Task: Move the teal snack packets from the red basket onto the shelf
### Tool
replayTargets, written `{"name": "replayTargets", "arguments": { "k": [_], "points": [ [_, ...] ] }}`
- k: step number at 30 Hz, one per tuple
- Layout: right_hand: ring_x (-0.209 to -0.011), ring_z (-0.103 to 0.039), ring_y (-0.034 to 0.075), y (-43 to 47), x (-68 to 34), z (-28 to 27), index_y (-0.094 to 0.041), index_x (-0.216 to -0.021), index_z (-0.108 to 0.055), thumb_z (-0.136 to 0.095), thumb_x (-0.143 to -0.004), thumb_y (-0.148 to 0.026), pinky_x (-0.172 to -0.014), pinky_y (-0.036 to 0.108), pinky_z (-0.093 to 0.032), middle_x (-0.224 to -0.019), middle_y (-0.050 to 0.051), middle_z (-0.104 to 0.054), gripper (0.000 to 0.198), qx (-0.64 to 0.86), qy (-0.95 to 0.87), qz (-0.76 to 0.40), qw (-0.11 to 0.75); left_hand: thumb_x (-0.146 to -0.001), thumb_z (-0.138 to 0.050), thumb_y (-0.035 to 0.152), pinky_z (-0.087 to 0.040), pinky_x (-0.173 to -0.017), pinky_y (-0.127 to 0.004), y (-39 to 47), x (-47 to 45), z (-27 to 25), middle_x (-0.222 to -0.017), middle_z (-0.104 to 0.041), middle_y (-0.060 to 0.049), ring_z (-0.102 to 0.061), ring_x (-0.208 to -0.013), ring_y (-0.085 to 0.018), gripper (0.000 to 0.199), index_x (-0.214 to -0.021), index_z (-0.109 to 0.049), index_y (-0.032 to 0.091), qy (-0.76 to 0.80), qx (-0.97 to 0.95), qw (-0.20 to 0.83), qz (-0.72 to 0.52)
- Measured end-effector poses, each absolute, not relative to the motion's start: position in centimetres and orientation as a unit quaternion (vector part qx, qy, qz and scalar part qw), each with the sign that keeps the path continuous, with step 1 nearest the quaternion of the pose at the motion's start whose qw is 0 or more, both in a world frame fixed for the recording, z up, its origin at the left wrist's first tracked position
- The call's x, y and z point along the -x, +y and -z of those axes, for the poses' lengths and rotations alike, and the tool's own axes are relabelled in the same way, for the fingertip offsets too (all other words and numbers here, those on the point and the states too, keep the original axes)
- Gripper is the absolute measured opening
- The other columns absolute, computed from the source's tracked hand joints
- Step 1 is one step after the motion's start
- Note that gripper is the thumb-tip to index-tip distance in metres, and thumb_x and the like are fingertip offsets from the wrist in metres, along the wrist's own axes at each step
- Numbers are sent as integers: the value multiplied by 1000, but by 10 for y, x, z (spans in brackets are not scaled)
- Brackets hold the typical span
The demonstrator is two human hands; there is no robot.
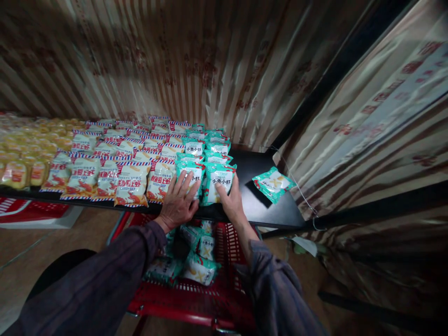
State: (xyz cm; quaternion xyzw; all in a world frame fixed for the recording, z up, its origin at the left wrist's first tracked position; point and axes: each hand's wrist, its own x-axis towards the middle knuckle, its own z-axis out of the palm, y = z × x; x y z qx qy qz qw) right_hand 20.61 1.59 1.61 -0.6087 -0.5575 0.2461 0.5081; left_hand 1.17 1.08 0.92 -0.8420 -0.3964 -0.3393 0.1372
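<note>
My left hand (178, 201) lies with its fingers stretched over the front of a green and white snack bag (192, 171) at the shelf's front edge. Beside it, my right hand (232, 199) grips another green snack bag (219, 173), its thumb on the front and its other fingers around the right side, partly hidden. Both bags stand upright at the head of two rows of like bags (217, 148). On the right, a single green bag (273, 183) lies flat on the black shelf (257, 209).
Left of the green rows stand white and orange snack bags (131, 183) with striped edges, then yellow packaged food (37, 144). Below the shelf, a red basket (229, 284) holds several green bags (199, 268). A curtain (210, 60) hangs behind, and a thin wire (297, 183) crosses the right end.
</note>
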Motion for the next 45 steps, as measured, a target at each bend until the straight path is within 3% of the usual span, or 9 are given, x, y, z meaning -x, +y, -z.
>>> {"name": "replayTargets", "arguments": {
  "k": [7, 17, 24, 29, 34, 40, 45],
  "points": [
    [-122, -55, 30, 8, -192, -17, -18, -149, -26, -56, -82, -54, -101, 46, -44, -137, 15, -54, 82, 638, -559, -173, 501, -85, -55, 23, -30, -113, -56, 13, -12, -7, -157, -21, -20, -11, -147, -34, 74, -149, -20, 14, -382, 835, 131, 375],
    [-122, -56, 32, 5, -184, -18, -18, -148, -28, -53, -83, -54, -98, 46, -46, -137, 16, -55, 79, 670, -521, -192, 493, -87, -54, 27, -34, -112, -56, 14, -12, -3, -157, -20, -21, -16, -146, -35, 71, -149, -22, 14, -390, 826, 118, 389],
    [-112, -62, 35, 0, -182, -26, -19, -153, -15, -53, -83, -53, -89, 48, -50, -137, 18, -55, 86, 695, -517, -191, 462, -90, -53, 29, -32, -112, -55, 15, -12, -3, -156, -20, -22, -14, -146, -35, 70, -149, -20, 12, -400, 822, 121, 388],
    [-126, -53, 34, 4, -182, -16, -19, -154, -12, -49, -86, -53, -97, 49, -46, -147, 17, -43, 84, 677, -540, -165, 472, -89, -54, 29, -31, -113, -54, 15, -13, -4, -158, -15, -21, -12, -147, -36, 66, -147, -27, 12, -395, 829, 132, 373],
    [-133, -45, 34, 4, -183, -12, -17, -154, -11, -48, -86, -55, -102, 50, -42, -152, 18, -36, 86, 671, -543, -161, 478, -88, -55, 31, -29, -114, -55, 14, -13, -5, -157, -20, -21, -14, -147, -34, 65, -146, -30, 14, -412, 822, 135, 370],
    [-125, -53, 34, 4, -183, -13, -22, -153, -16, -47, -87, -56, -98, 51, -45, -145, 16, -46, 80, 675, -541, -176, 470, -89, -52, 31, -28, -114, -55, 14, -13, -6, -159, -16, -19, -11, -147, -34, 65, -147, -29, 14, -409, 830, 114, 362],
    [-130, -48, 33, 3, -181, -17, -21, -153, -14, -46, -88, -55, -102, 50, -42, -150, 16, -39, 80, 683, -548, -170, 452, -90, -49, 33, -25, -115, -55, 13, -12, -6, -159, -15, -17, -8, -147, -33, 62, -147, -31, 14, -420, 829, 102, 354]
  ]
}}
